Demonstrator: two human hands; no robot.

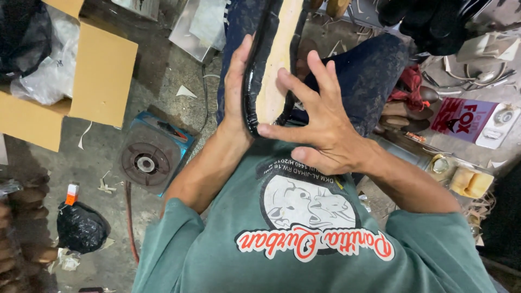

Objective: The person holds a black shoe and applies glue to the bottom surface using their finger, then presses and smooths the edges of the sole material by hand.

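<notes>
Littered concrete floor | left hand flat, right hand spread, pressing black-edged sole | looks stiff, light; grip edges

Left hand flat and upright with fingers extended, right hand spread wide, fingers splayed, both forearms raised.

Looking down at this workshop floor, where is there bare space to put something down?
Bare concrete floor lies between the cardboard box and the round disc, and below the disc beside the black bag. The right side, around the red packet, is crowded.
</notes>
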